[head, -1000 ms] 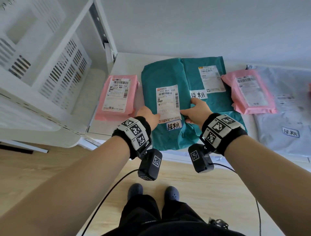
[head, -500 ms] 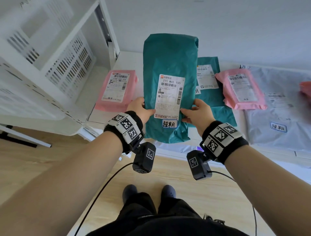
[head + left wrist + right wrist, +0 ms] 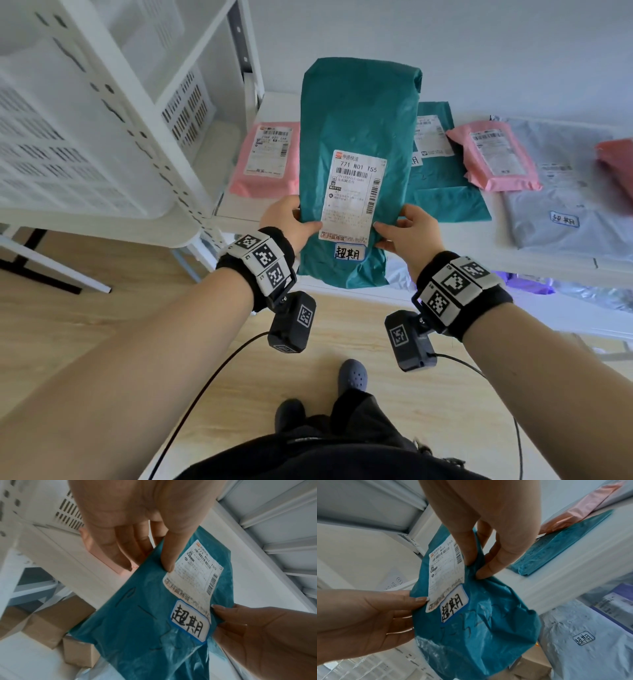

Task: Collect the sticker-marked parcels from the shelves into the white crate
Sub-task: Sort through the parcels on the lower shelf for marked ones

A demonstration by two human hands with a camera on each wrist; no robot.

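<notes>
Held upright at frame centre, the teal parcel (image 3: 356, 144) blocks the middle of the shelf (image 3: 274, 106). Left of it the white crate (image 3: 113, 113) and post (image 3: 248, 61) crowd the pink parcel (image 3: 265, 159). Open floor (image 3: 342, 329) lies below the hands.

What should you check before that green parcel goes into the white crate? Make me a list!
1. Sticker on green parcel: blue-edged sticker under the label, ok.
2. Left hand grips its edge: ok.
3. Right hand pinches the other edge: ok.
4. Parcel lifted off the shelf: ok.
5. Crate sits to the left: ok.
6. Room inside crate: cannot tell.
</notes>
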